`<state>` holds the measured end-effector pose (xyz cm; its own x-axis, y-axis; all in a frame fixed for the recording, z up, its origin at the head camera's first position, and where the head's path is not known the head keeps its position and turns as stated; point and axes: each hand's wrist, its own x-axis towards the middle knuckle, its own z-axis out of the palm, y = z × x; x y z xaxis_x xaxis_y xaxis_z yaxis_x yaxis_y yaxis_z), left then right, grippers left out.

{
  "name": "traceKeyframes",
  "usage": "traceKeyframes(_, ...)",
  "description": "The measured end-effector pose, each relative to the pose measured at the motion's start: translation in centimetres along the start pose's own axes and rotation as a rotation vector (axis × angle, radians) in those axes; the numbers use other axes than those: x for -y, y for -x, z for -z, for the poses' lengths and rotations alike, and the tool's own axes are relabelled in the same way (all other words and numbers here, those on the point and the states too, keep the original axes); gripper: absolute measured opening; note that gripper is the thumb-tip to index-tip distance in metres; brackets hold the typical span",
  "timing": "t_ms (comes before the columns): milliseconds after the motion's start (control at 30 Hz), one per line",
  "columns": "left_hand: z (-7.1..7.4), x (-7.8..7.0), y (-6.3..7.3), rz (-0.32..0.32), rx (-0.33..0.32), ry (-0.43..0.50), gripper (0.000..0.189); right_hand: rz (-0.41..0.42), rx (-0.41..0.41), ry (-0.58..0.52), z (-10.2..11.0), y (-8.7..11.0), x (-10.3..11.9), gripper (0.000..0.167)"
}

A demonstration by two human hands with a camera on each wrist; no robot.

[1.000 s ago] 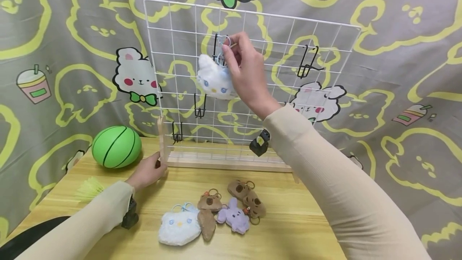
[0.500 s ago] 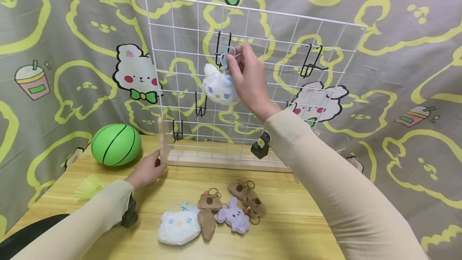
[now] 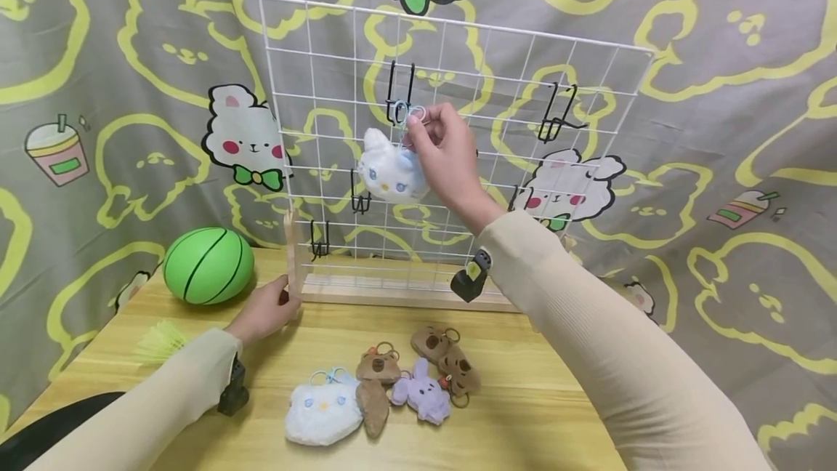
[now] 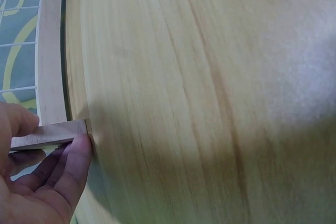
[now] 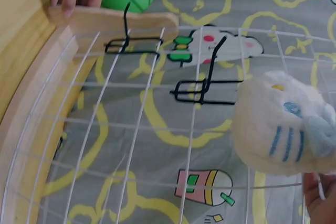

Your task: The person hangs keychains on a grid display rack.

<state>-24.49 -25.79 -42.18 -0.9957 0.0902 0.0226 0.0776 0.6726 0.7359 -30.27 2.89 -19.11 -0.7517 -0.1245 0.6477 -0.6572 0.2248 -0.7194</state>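
Note:
My right hand (image 3: 450, 158) pinches the ring of a white plush cat-head keychain (image 3: 386, 174) with blue eyes and a blue bow. The plush hangs in front of the white wire grid (image 3: 458, 22). Its light-blue loops overlap the lower end of a black double hook (image 3: 412, 82) in the head view. From the right wrist view, the plush's striped cheek (image 5: 286, 142) shows, with only a bit of the hand at the edge. My left hand (image 3: 264, 311) grips the grid's wooden end piece (image 4: 50, 134) between thumb and fingers, low at the left.
Another white plush (image 3: 322, 416), a purple bunny plush (image 3: 426, 395) and several brown plush keychains (image 3: 378, 367) lie on the table (image 3: 523, 398). A green ball (image 3: 209, 267) and a yellow shuttlecock (image 3: 160, 341) are at the left. More black hooks (image 3: 556, 111) hang on the grid.
My right hand has come down a little with the plush keychain, its loops now lower against the hook. The left hand keeps its hold on the wooden end piece.

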Motion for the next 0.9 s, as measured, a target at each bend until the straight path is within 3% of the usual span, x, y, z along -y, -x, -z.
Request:
traceKeyframes(233,-0.2,0.2,-0.1,-0.004,0.001,0.005,0.054,-0.137,0.016,-0.022,0.7,0.7,-0.2,0.015)
traceKeyframes(567,-0.2,0.1,-0.1,0.0,0.003,-0.007,0.055,-0.168,0.09,0.07,1.5,0.8,0.7,0.024)
traceKeyframes(700,-0.2,0.1,-0.2,0.006,0.003,-0.014,0.055,-0.158,0.122,0.112,1.8,1.2,0.9,0.024)
traceKeyframes(900,-0.2,0.0,-0.2,0.01,0.003,-0.022,0.055,-0.052,0.14,0.124,2.6,2.5,1.2,0.021)
